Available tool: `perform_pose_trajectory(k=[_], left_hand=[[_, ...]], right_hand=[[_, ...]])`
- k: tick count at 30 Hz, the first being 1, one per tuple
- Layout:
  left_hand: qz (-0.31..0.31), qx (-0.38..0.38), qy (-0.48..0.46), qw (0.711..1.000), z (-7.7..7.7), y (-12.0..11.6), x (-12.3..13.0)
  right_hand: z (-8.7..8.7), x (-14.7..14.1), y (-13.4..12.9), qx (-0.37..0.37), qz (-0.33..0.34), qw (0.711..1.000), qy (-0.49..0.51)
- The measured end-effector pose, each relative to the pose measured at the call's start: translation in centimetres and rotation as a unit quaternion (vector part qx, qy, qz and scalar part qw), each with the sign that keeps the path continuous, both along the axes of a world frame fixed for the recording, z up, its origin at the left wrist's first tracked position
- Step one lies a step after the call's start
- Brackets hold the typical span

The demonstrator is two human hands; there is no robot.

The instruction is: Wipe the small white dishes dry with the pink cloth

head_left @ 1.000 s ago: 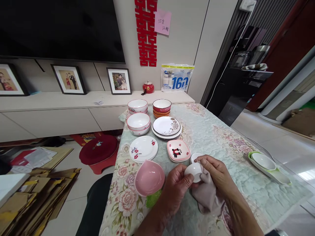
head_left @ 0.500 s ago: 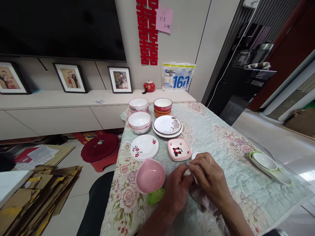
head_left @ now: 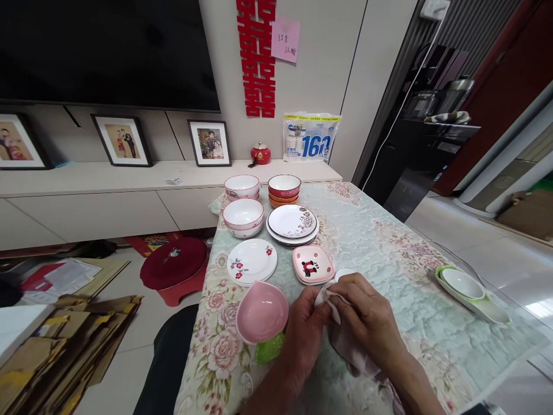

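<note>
The only view looks forward and steeply down from the wearer's head, close above the near end of the table (head_left: 371, 230), facing the low cabinet (head_left: 108, 216) and television (head_left: 99, 52) beyond.

A home living room, with framed photos (head_left: 121, 141) beneath a television (head_left: 103, 52).

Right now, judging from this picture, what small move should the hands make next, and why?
Probably ease the right hand slightly away from the left hand, opening the soft greyish-pink cloth: it is bunched between the fingers of both, covering anything they might be holding inside.
</note>
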State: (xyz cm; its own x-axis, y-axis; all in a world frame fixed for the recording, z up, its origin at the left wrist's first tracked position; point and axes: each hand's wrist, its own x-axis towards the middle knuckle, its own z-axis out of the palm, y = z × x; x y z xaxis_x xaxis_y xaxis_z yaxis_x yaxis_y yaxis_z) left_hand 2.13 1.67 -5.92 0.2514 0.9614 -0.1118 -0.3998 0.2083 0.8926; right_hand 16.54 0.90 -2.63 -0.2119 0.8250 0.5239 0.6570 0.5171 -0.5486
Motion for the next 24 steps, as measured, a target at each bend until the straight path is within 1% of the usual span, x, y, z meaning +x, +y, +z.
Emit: perform_pose_trajectory(k=[2, 4, 7, 10, 11, 12, 13, 16, 18, 21, 24], left_hand=[[-0.001, 0.009, 0.017, 1.0, 0.0, 0.0, 0.0], [-0.006, 0.004, 0.01, 1.0, 0.1, -0.1, 0.1], [-0.013, -0.016, -0.019, 1.0, 0.5, -0.2, 0.1], [-0.013, -0.022, -0.032, 0.999, 0.5, -0.3, 0.2], [-0.011, -0.021, -0.031, 0.999, 0.5, -0.3, 0.2], [-0.008, -0.021, -0.032, 0.999, 0.4, -0.3, 0.2], [-0.004, -0.024, -0.037, 0.999, 0.4, -0.2, 0.2], [0.009, -0.035, -0.085, 0.996, 0.6, -0.1, 0.0], [0.014, -0.049, -0.115, 0.992, 0.9, 0.1, -0.2], [0.013, -0.065, -0.109, 0.992, 1.3, 0.1, -0.2], [0.006, -0.045, -0.073, 0.996, 1.2, 0.0, -0.2]], right_hand=[[0.4, -0.2, -0.2, 0.004, 0.017, 1.0, -0.005], [0.4, 0.0, 0.0, 0.017, 0.003, 1.0, -0.001], [-0.4, 0.9, 0.6, 0.028, -0.046, 0.998, 0.013], [-1.1, 1.3, 1.1, 0.03, -0.121, 0.992, 0.021], [-1.2, 1.3, 1.0, 0.032, -0.137, 0.99, 0.021], [-1.1, 1.1, 0.9, 0.034, -0.14, 0.989, 0.02], [-1.0, 0.9, 0.8, 0.031, -0.128, 0.991, 0.016], [-0.3, 0.3, 0.2, -0.006, -0.055, 0.998, -0.009], [-0.2, 0.2, 0.0, -0.019, -0.026, 0.999, -0.026], [-0.6, 0.7, 0.3, 0.005, -0.021, 0.999, -0.029], [-1.0, 1.4, 0.7, 0.029, -0.055, 0.998, -0.021]])
